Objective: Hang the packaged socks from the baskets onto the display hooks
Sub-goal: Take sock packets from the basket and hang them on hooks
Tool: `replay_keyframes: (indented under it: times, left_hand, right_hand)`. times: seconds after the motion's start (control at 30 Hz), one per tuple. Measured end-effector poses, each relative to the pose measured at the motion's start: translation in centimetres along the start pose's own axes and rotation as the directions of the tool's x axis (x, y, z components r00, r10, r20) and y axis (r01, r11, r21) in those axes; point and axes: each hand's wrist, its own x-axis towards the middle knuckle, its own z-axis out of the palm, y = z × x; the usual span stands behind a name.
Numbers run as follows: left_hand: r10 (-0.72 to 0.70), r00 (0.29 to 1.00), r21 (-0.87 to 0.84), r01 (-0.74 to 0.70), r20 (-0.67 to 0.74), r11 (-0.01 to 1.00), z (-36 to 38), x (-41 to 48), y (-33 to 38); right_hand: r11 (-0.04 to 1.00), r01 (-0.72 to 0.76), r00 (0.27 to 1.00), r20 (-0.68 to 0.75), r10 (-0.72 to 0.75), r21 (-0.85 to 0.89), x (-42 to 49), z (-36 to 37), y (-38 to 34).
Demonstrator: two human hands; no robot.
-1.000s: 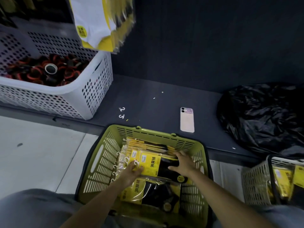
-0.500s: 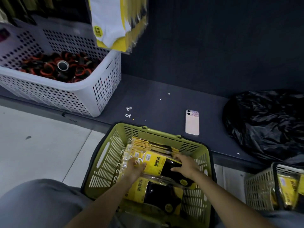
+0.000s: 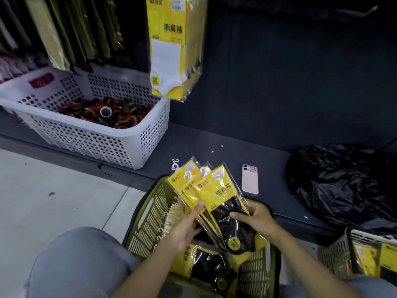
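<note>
Fanned sock packs point(image 3: 214, 188), earlier flat, now above olive basket point(image 3: 150, 218)

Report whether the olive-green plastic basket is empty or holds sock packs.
Not empty: yellow-and-black packaged socks lie inside the olive-green plastic basket, beneath the raised fanned bunch.
</note>
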Motion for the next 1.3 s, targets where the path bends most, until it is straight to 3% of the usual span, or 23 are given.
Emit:
replay_keyframes:
  times: [0.07, 0.17, 0.27, 0.37, 0.43, 0.57, 0.73, 0.87, 0.97, 1.17, 1.3]
  left_hand:
    - [0.088, 0.996, 0.04, -0.087, -0.016, 0.995, 0.4, -0.6, 1.2]
    - [0.257, 0.963, 0.256, -0.228, -0.085, 0.939, 1.4, -1.4, 2.9]
    - [0.403, 0.915, 0.409, -0.373, 0.014, 0.833, 1.9, -1.9, 3.4]
    - [0.454, 0.881, 0.509, -0.455, 0.136, 0.731, 1.2, -2.0, 2.5]
    - [0.402, 0.899, 0.582, -0.423, 0.173, 0.694, 0.2, -1.7, 0.9]
    - [0.136, 0.98, 0.749, -0.2, 0.146, 0.631, -1.8, -1.0, -2.1]
    - [0.285, 0.949, 0.7, -0.294, 0.134, 0.65, -1.0, -0.1, 0.0]
    - [0.414, 0.891, 0.599, -0.436, 0.185, 0.671, 1.4, -0.8, 6.5]
    - [0.502, 0.854, 0.503, -0.496, 0.137, 0.707, 3.1, -1.6, 12.1]
    - [0.711, 0.699, 0.5, -0.643, 0.074, 0.58, 3.1, -4.5, 22.3]
    - [0.836, 0.548, 0.517, -0.714, -0.008, 0.472, 1.1, -6.4, 28.5]
  right_hand:
    - [0.997, 0.006, 1.0, 0.002, -0.006, 0.083, -0.3, 0.6, -0.4]
    - [0.992, -0.002, 1.0, -0.006, 0.003, 0.124, -0.4, 1.5, -0.7]
    - [0.999, 0.044, 0.999, -0.012, -0.044, 0.019, -0.6, 2.4, -1.0]
    - [0.996, 0.076, 0.996, -0.039, -0.077, -0.039, -0.6, 2.9, -0.5]
    - [0.996, 0.071, 0.997, -0.029, -0.073, -0.056, -0.6, 2.9, 0.6]
    - [0.989, -0.005, 1.0, 0.0, 0.005, -0.148, -0.9, 3.3, 3.3]
    - [0.996, 0.065, 0.991, -0.109, -0.072, -0.064, -0.7, 3.2, 0.7]
    - [0.977, 0.21, 0.941, -0.279, -0.192, 0.037, 0.2, 2.7, -6.1]
    - [0.938, 0.33, 0.905, -0.318, -0.282, 0.11, 1.4, 2.6, -12.0]
    - [0.849, 0.447, 0.884, -0.283, -0.372, 0.283, 4.5, 3.3, -21.5]
    - [0.78, 0.534, 0.839, -0.313, -0.445, 0.325, 7.0, 3.7, -27.0]
